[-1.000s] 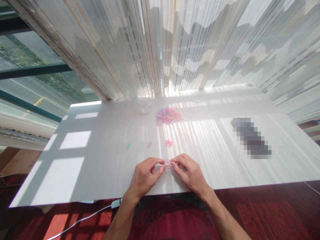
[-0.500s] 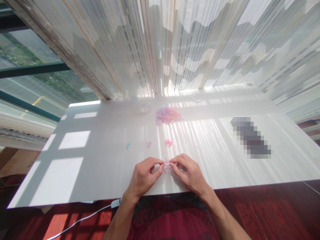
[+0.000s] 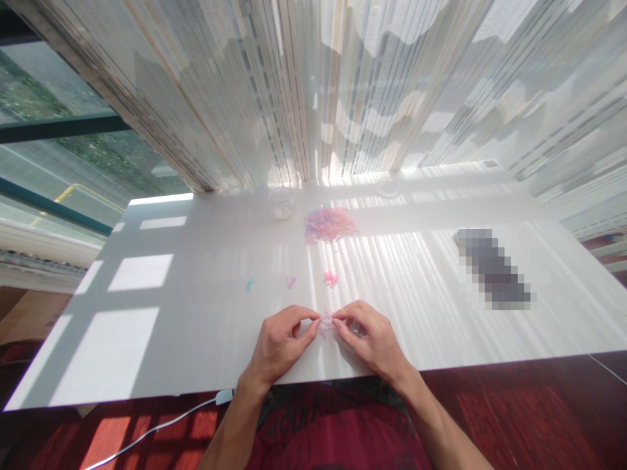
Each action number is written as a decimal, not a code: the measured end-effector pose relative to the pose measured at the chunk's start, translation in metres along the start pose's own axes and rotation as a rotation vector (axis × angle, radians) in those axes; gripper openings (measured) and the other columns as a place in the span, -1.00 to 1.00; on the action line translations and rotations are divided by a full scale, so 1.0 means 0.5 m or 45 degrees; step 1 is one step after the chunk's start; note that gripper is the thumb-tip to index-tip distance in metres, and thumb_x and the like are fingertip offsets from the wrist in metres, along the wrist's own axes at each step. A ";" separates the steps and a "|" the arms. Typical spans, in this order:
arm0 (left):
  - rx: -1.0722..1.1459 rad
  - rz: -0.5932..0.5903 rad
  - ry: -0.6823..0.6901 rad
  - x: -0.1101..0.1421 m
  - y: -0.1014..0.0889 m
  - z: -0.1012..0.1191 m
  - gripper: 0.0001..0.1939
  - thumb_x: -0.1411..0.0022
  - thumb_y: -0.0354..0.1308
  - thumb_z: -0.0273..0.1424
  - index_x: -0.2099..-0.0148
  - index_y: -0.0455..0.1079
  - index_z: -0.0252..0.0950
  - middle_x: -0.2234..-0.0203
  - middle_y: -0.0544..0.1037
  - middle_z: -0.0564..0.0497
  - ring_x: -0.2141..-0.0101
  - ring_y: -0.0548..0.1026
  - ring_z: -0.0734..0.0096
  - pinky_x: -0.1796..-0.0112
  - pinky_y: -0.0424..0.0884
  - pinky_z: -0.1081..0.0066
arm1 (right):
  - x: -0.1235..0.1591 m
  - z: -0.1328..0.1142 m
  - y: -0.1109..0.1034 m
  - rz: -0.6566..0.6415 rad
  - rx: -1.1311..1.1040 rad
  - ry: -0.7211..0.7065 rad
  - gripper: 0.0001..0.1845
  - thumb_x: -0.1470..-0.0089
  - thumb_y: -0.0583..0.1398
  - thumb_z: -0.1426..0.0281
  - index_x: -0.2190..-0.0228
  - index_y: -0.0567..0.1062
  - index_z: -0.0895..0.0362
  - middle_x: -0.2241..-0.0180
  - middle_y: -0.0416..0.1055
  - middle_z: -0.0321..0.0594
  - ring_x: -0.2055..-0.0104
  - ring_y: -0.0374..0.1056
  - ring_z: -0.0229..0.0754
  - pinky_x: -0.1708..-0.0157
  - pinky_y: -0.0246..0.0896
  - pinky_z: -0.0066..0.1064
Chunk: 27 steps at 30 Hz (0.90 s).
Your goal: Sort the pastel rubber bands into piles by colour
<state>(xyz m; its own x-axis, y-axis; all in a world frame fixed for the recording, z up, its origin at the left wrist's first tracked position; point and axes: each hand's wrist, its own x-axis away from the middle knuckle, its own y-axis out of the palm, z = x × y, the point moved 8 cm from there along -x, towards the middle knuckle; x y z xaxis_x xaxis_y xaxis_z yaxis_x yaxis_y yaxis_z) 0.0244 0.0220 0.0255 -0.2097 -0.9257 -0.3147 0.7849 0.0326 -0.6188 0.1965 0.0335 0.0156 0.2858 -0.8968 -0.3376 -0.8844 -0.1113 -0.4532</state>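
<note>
My left hand (image 3: 285, 336) is closed in a pinch near the front of the white table (image 3: 206, 339). Facing it, my right hand (image 3: 368, 336) pinches as well, its fingertips a short gap away. Between the fingertips are thin pale pink loops (image 3: 326, 318) that look like small rubber bands; both pinches meet them, though single loops are hard to make out. Just beyond lies a small bright pink cluster of bands (image 3: 330, 279). To its left are a few purple-pink bands (image 3: 290, 282) and a small teal bunch (image 3: 250, 284).
A larger pile of mixed pastel bands (image 3: 329, 224) lies farther back. Behind it stand a clear round container (image 3: 283, 203) and a clear lid-like disc (image 3: 386, 188). A blurred-out dark oblong (image 3: 494, 269) rests on the right. Striped curtains (image 3: 313, 91) border the table's back edge.
Both hands keep nearly the same pinching pose, with the left fingertips slightly farther left. The view has shifted a little; the clusters and pile stay where they were.
</note>
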 end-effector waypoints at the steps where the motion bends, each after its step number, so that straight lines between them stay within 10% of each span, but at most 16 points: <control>1: -0.005 0.008 0.002 0.001 -0.001 -0.002 -0.90 -0.39 0.19 -0.37 0.17 0.53 -0.24 0.36 0.63 0.03 0.52 0.41 0.52 0.43 0.40 0.49 | -0.002 0.002 -0.001 -0.001 -0.008 0.036 -0.88 -0.28 0.21 0.37 0.28 0.57 0.07 0.40 0.52 -0.24 0.40 0.42 -0.22 0.39 0.39 -0.41; 9: -0.008 0.050 -0.038 0.011 -0.006 -0.020 -0.94 -0.37 0.21 -0.41 0.18 0.52 -0.24 0.38 0.62 0.05 0.55 0.35 0.54 0.46 0.38 0.50 | -0.051 0.044 -0.030 0.166 0.066 0.335 -0.87 -0.23 0.26 0.33 0.31 0.61 0.09 0.38 0.57 -0.23 0.42 0.43 -0.20 0.39 0.36 -0.35; 27: -0.005 0.043 -0.001 -0.005 -0.010 -0.015 -0.95 -0.35 0.22 -0.48 0.20 0.48 -0.24 0.42 0.59 0.08 0.57 0.32 0.55 0.46 0.37 0.51 | -0.084 0.042 -0.014 0.234 0.358 0.191 -0.93 -0.23 0.25 0.48 0.32 0.56 0.12 0.39 0.54 -0.24 0.36 0.45 -0.20 0.29 0.38 -0.37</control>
<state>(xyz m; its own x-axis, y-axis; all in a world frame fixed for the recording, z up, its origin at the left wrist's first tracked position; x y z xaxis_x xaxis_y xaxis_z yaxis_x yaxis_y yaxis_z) 0.0168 0.0271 0.0242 -0.1825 -0.9243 -0.3352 0.7894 0.0655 -0.6103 0.1985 0.0810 0.0156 0.0556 -0.9461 -0.3191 -0.7740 0.1610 -0.6124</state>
